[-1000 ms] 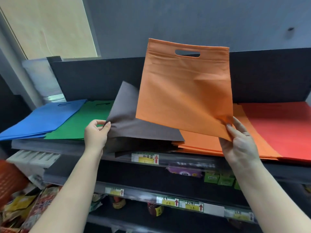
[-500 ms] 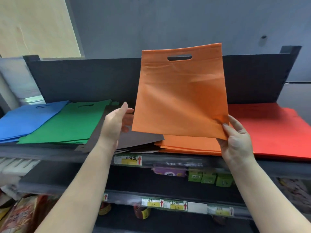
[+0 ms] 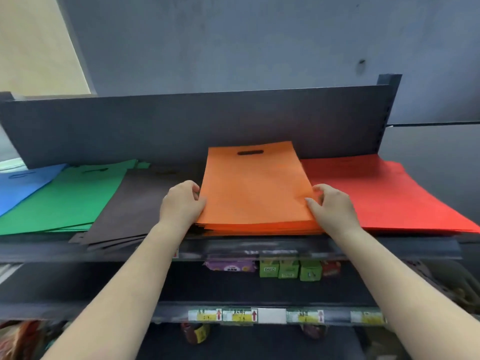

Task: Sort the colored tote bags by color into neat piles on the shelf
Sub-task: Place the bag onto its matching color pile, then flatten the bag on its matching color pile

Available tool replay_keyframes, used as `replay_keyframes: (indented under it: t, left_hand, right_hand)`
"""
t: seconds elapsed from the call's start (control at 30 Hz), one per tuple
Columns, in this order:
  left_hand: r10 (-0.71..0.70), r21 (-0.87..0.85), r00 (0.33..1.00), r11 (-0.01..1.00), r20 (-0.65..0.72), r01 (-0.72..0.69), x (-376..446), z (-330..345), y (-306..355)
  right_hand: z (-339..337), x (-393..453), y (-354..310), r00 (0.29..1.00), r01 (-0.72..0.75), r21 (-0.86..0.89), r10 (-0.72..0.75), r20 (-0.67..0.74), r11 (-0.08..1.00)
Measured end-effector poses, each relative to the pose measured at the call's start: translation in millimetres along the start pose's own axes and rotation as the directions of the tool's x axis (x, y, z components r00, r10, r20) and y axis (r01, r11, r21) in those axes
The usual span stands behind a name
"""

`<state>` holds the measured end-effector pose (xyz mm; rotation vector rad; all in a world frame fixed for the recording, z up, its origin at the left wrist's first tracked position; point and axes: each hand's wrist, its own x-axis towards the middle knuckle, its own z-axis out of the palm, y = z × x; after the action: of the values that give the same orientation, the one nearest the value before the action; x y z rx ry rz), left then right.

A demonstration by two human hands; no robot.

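Five piles of tote bags lie side by side on your top shelf (image 3: 324, 246). From your left they go blue pile (image 3: 18, 185), green pile (image 3: 67, 198), dark brown pile (image 3: 140, 203), orange pile (image 3: 257, 226) and red pile (image 3: 384, 196). An orange bag (image 3: 254, 185) lies flat on top of the orange pile, with its handle hole toward the back wall. Your left hand (image 3: 180, 202) rests against the left edge of the orange pile, fingers curled at the bag's edge. Your right hand (image 3: 332, 206) touches the right edge, fingers bent on the top bag. I cannot tell if either hand is really pinching the bag or just touching it. Below, a lower shelf (image 3: 259, 314) holds small green boxes (image 3: 288, 268), a purple packet (image 3: 228, 266) and yellow price tags (image 3: 239, 315).
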<state>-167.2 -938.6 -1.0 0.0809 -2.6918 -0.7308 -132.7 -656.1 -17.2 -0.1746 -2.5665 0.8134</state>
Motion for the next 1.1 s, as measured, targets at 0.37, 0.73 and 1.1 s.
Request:
replay_keyframes:
  t: [0.37,0.73,1.1]
  left_hand:
    - [0.343,0.465,0.937,0.821,0.064,-0.332,-7,29,92]
    - [0.603,0.399,0.774,0.672,0.195,-0.624,-24,103,275]
    - [0.782,0.246,0.577,0.526,0.238,-0.814,-101,196,463]
  right_hand:
    - [-59,17,22,0.963,0.257,-0.539,-0.170,0.207,0.802]
    - [-180,29,132,0.983,0.157,-0.803,-0.013,0.183,0.576]
    - [-308,-10,275,0.960,-0.095,-0.889,0.279,0.038,0.448]
